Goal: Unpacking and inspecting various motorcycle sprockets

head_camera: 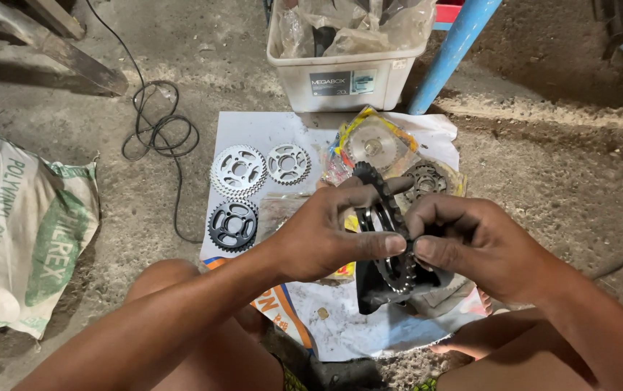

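Black sprocket (387,232) held edge-on to the camera, standing nearly upright; its long axis runs from 11 o'clock at the top to 5 o'clock at the bottom, teeth showing along both rims.

Left hand (326,235) sits at 9 o'clock of the sprocket, fingers curled round the upper rim, thumb pressed flat on the near face. Closed on it, firm grip. Right hand (470,242) at 3 o'clock of the sprocket, fingers bent tight, thumb and forefinger pinching the rim near the middle. Thumbs of both hands almost meet there. Black plastic wrapper (380,293) hangs at 6 o'clock, just under the sprocket; cannot tell which hand holds it.

All this above a white paper sheet (253,130) spread on the concrete floor (543,166).

On the sheet, at 10 o'clock of the hands: two silver sprockets (239,171) side by side, larger to the left, and a dark sprocket (232,225) below them. At 12 o'clock: round sprocket in a clear packet with yellow edging (373,143), another dark one in a packet (427,179) beside it.

Further at 12 o'clock: white plastic tub (347,72), rectangular dark-and-blue label on its front, crumpled clear bags inside. Blue pipe (452,51) leans at 1 o'clock. White woven sack with green print (22,224) at 9 o'clock. Black cable (159,130) coiled at 10 o'clock.
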